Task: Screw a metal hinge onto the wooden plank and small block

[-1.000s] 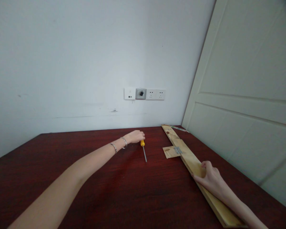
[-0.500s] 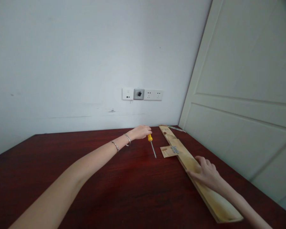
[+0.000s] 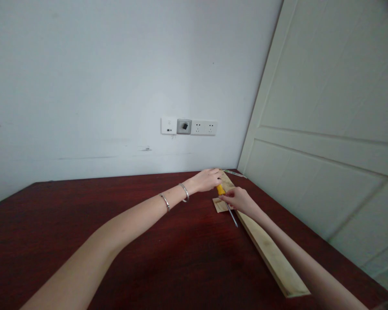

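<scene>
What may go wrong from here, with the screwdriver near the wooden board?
The screwdriver might slip, with left hand and right hand crowded at its handle. If it falls, its exposed tip may scratch the dark red tabletop. The long wooden board, gripped by neither hand, might shift if bumped.

The left hand (image 3: 209,180) covers the top of the yellow screwdriver handle (image 3: 220,189), the right hand (image 3: 241,199) hides part of the long board (image 3: 271,252), and the bottom edge crops both arms (image 3: 106,234)
</scene>
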`<state>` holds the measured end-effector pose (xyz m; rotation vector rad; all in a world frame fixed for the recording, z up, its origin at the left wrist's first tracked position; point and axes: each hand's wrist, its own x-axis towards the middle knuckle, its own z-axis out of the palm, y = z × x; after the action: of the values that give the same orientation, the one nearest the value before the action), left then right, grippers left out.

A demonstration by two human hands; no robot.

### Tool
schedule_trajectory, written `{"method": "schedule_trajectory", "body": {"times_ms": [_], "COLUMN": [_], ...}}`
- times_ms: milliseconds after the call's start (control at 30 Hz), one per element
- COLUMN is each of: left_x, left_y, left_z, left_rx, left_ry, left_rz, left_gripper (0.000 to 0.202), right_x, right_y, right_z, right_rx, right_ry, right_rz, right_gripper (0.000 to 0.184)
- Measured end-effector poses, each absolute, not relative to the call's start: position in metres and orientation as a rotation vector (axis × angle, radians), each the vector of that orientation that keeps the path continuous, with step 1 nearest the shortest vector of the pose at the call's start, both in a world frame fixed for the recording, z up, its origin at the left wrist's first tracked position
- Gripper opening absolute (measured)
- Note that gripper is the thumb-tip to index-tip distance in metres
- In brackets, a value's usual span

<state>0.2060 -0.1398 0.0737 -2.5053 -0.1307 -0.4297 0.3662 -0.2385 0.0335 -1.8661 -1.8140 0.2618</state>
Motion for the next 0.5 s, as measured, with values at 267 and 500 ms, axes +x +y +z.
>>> {"method": "schedule_trajectory", "body": {"times_ms": [267, 500], "left_x": [0.208, 0.171], "left_y": [-0.133, -0.107], "left_z": [0.074, 0.063], "left_rx": [-2.465, -2.543], "left_ry": [-0.285, -0.664], "left_rz": [-0.486, -0.462], "left_gripper": [0.025, 0.04], "right_x": [0.397, 0.462], "right_y": [-0.202, -0.154], "right_z": [0.026, 0.033], "right_rx": [-1.878, -2.098], "right_ry": [-1.762, -1.634], "right_rz": [0.367, 0.446], "right_gripper": [0.032, 0.032]}}
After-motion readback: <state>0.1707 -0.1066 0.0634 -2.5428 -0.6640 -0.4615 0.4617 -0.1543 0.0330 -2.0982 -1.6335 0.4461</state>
